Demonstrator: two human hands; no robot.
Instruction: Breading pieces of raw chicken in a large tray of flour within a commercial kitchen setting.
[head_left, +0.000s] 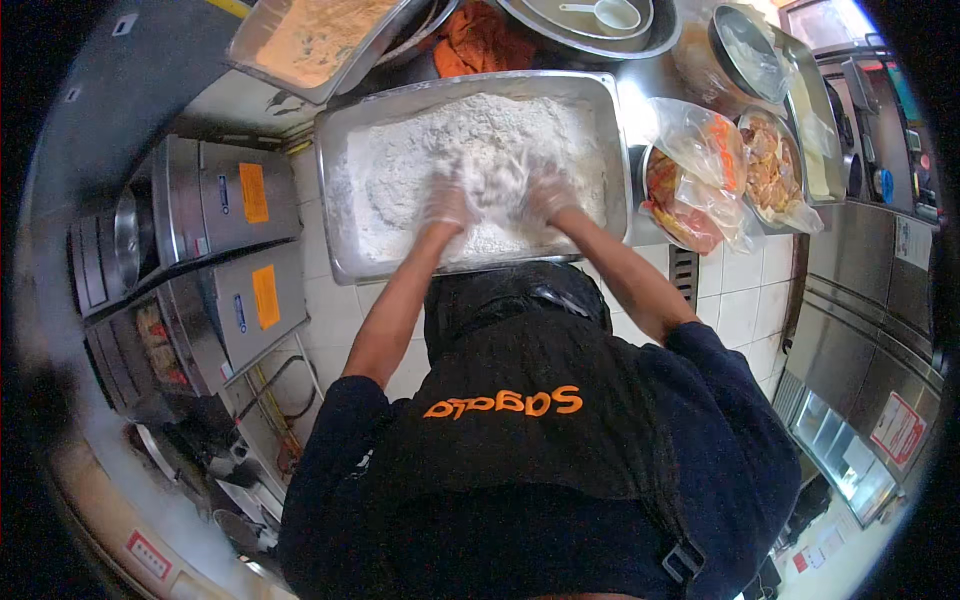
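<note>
Before me is a deep rectangular steel pan (324, 202) holding a broad heap of white flour (397, 172). My left hand (445, 201), in a clear plastic glove, is in the flour left of the pan's middle. Gloved the same way, my right hand (549, 193) is in the flour a little to the right. Both hands are blurred by motion, and flour covers the fingers. Pale lumps (495, 176) between the hands are too smeared to name. Whether either hand grips anything does not show.
Right of the pan, a bowl of raw meat (679, 199) sits partly under a plastic bag (705, 142), beside another container of raw chicken pieces (770, 161). Behind are an orange cloth (480, 41), a steel bowl (667, 34) with a white scoop (617, 13), and a pan of orange-tinted powder (315, 34).
</note>
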